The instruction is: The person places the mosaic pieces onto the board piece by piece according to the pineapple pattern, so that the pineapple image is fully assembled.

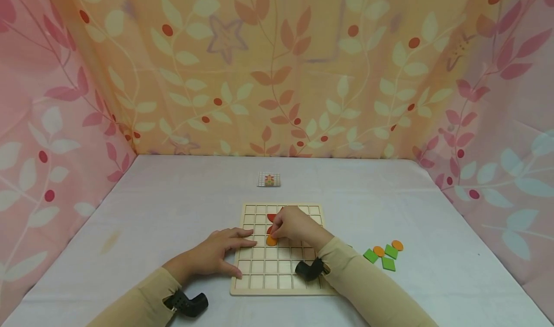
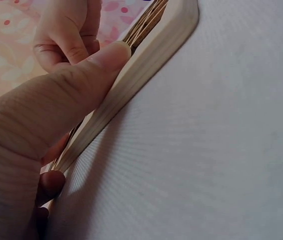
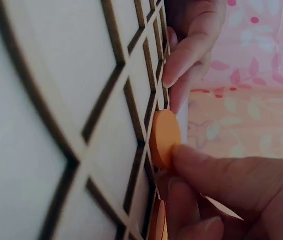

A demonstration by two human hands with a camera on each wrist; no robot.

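A wooden grid board [image 1: 257,282] lies on the white-covered table. My right hand [image 1: 300,228] reaches over its middle and pinches an orange disc [image 3: 165,137] by the edge with thumb and fingers. In the right wrist view the disc sits close against the grid lines. Red pieces [image 1: 271,218] lie on the board just beyond the disc, partly covered by that hand. My left hand [image 1: 216,252] rests along the board's left side, fingers spread over the border. The left wrist view shows its thumb [image 2: 94,65] against the board's edge.
Right of the board lie several green squares [image 1: 388,263] and orange discs [image 1: 397,245], loosely grouped. A small card [image 1: 269,180] with a coloured picture on a grid lies beyond the board. Patterned cloth [image 1: 277,77] walls in the table at the back and sides.
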